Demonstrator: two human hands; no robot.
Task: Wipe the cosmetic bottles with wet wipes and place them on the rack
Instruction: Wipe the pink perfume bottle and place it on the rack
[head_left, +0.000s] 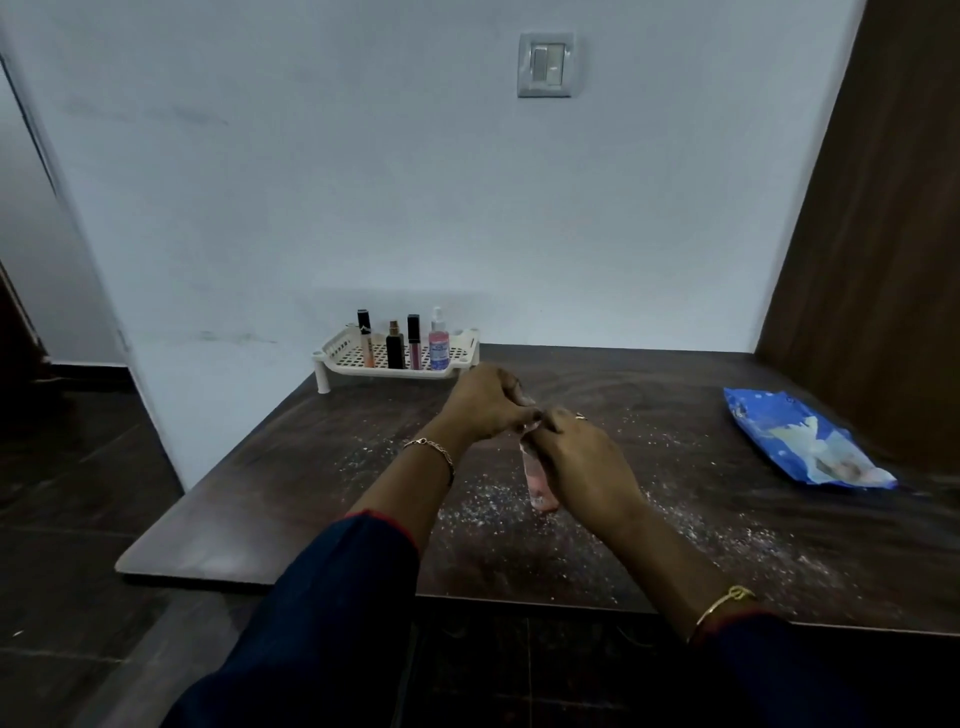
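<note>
Frame centre: right hand (582, 462) grips a pink clear bottle (540, 480) upright over the dusty table (727, 545). Left hand (483, 402) pinches at its top. Rack (337, 358), upper centre, holds four cosmetics. Wipes pack (800, 436) at right.

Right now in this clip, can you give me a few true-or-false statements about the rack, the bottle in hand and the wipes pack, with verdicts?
1. Four cosmetic items stand upright on the white rack. True.
2. The right hand grips a pink bottle standing on the table. True.
3. The blue wipes pack lies on the rack. False: it lies on the table, far right.
4. The left hand rests flat on the table. False: it is raised, fingers at the bottle's top.
5. White specks are scattered over the table. True.
</note>
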